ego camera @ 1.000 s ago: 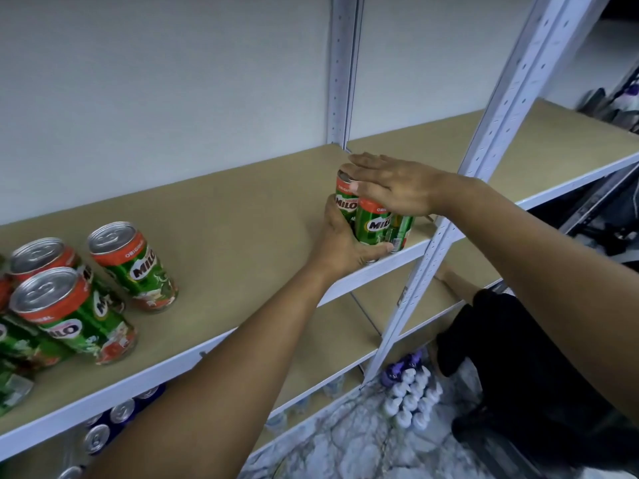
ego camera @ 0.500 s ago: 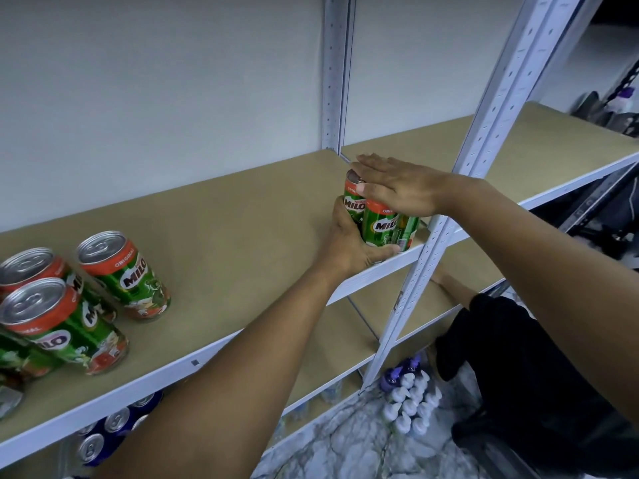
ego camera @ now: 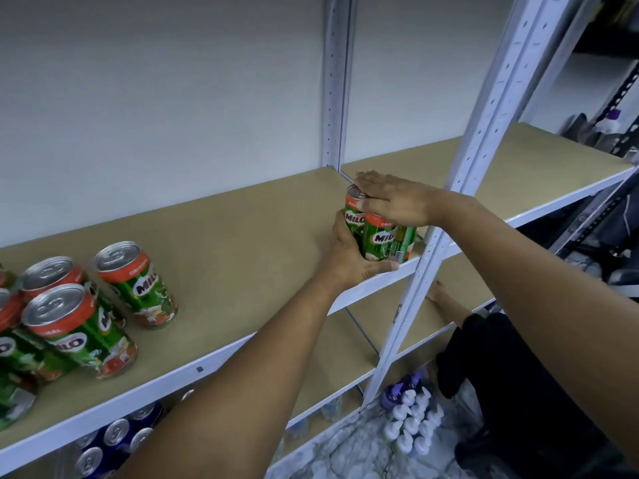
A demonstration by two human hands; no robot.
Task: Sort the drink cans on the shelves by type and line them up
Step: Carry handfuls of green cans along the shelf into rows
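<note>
A pale grey wall [ego camera: 155, 98] is seen behind a white metal rack with perforated uprights [ego camera: 491, 126]. A tan shelf [ego camera: 242, 236] runs across the middle, with a lower shelf [ego camera: 349, 344] beneath it and marbled flooring [ego camera: 345, 451] at 6 o'clock. A group of green Milo cans [ego camera: 83, 326] stands at 9 o'clock on the tan shelf. Near its front edge, just right of centre, a small cluster of Milo cans [ego camera: 380, 236] is cupped from the side by the left hand [ego camera: 349, 261], fingers curled around them. The right hand [ego camera: 394, 200] is laid flat on their tops, fingers straight. Blue cans [ego camera: 114, 440] are seen at 7 o'clock, white bottles [ego camera: 411, 423] at 5 o'clock.
</note>
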